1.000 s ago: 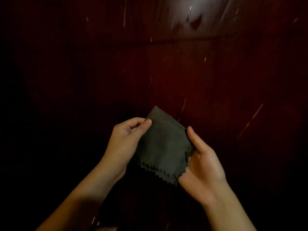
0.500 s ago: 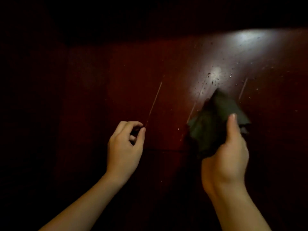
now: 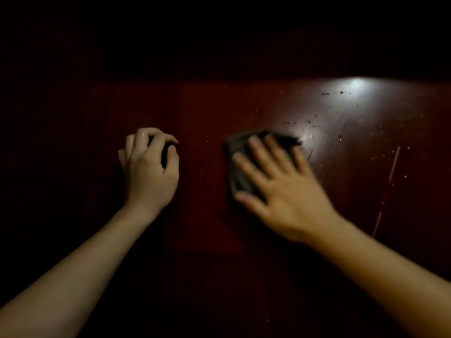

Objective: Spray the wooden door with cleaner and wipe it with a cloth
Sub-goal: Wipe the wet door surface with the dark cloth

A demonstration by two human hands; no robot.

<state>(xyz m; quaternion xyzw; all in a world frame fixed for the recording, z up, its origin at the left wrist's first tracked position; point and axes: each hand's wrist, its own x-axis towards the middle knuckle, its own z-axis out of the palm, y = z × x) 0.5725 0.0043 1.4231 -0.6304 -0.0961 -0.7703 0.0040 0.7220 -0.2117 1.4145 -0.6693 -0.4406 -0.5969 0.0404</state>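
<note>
The right hand (image 3: pixel 280 191) presses the cloth (image 3: pixel 236 145) flat on the wooden door (image 3: pixel 366 147), fingers spread; the left hand (image 3: pixel 148 167), curled and empty, sits apart. Droplets (image 3: pixel 314 120) lie up-right of the right hand.

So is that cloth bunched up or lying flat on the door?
Flat: the right hand presses the cloth against the door with straight, spread fingers. Whether it is folded double cannot be told.

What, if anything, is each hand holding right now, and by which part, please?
The right hand presses the cloth flat on the door, fingers spread over its middle; nothing gripped. The left hand is curled, empty.
</note>
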